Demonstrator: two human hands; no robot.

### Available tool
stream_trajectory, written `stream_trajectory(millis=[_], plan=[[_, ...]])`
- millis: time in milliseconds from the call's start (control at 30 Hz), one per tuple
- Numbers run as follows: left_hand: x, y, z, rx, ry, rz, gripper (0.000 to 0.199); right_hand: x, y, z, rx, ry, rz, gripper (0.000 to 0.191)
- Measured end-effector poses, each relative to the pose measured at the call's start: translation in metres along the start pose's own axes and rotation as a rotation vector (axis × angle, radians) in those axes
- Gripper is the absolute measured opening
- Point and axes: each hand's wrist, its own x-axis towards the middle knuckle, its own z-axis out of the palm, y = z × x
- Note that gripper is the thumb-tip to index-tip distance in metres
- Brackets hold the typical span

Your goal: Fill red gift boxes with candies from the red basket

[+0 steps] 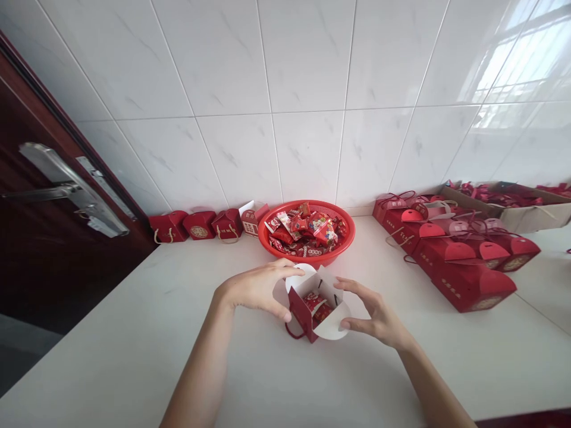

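A small red gift box (305, 312) with a white inside stands open on the counter, its flaps spread outward. Red-wrapped candies (317, 307) lie inside it, and a dark red cord handle (294, 334) hangs at its left. From the left, my left hand (261, 288) curves around the box, fingertips at the rear white flap and thumb by the left wall, fingers apart. My right hand (372, 315) is at the right side with thumb and fingers spread; the thumb touches the front white flap (332, 326) and a fingertip reaches the upright flap.
Behind the box sits a red plastic basket (307, 260) heaped with wrapped candies. Several closed red boxes (199, 226) line the wall at left. More red boxes (473, 288) stand at right, near a cardboard carton (530, 218). A dark door (53, 238) borders the counter's left.
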Motion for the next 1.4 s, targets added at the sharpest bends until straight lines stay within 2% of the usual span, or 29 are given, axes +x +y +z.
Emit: stream_trajectory(millis=[67,133,233,300,467,567,800,900,967,1067,1200,1300,1400], plan=[[0.006,0.003,0.004,-0.009,0.071,-0.033,0.075,0.0,-0.001,0.003,0.027,-0.024,-0.041,0.062],[0.014,0.005,0.01,-0.004,0.127,-0.081,0.072,0.0,-0.002,0.005,0.035,-0.054,-0.057,0.06],[0.025,0.008,0.019,0.008,0.134,-0.105,0.078,0.0,-0.004,0.007,0.023,-0.081,-0.048,0.056],[0.03,0.01,0.023,0.016,0.133,-0.091,0.075,0.0,-0.005,0.008,0.023,-0.087,-0.036,0.055],[0.037,0.012,0.028,0.039,0.096,-0.067,0.036,0.0,-0.002,0.01,0.073,-0.069,-0.015,0.052],[0.038,0.012,0.03,0.044,0.083,-0.051,0.026,0.001,0.003,0.01,0.175,-0.02,-0.023,0.055],[0.034,0.015,0.029,0.042,0.05,-0.05,0.033,0.006,0.007,0.005,0.281,0.157,0.01,0.038],[0.033,0.018,0.029,0.013,0.054,-0.007,0.036,0.008,0.008,0.008,0.24,0.169,0.037,0.035],[0.033,0.019,0.029,-0.02,0.062,0.022,0.046,0.009,0.009,0.013,0.191,0.178,0.045,0.035],[0.034,0.02,0.029,-0.058,0.061,0.007,0.055,0.013,0.014,0.024,0.122,0.222,0.074,0.04],[0.033,0.018,0.031,-0.036,0.04,-0.041,0.037,0.015,0.018,0.031,0.131,0.261,0.148,0.048],[0.035,0.015,0.033,-0.016,0.03,-0.071,0.04,0.015,0.02,0.029,0.174,0.275,0.226,0.05],[0.037,0.013,0.034,-0.029,0.017,-0.044,0.037,0.015,0.023,0.025,0.208,0.264,0.29,0.046]])
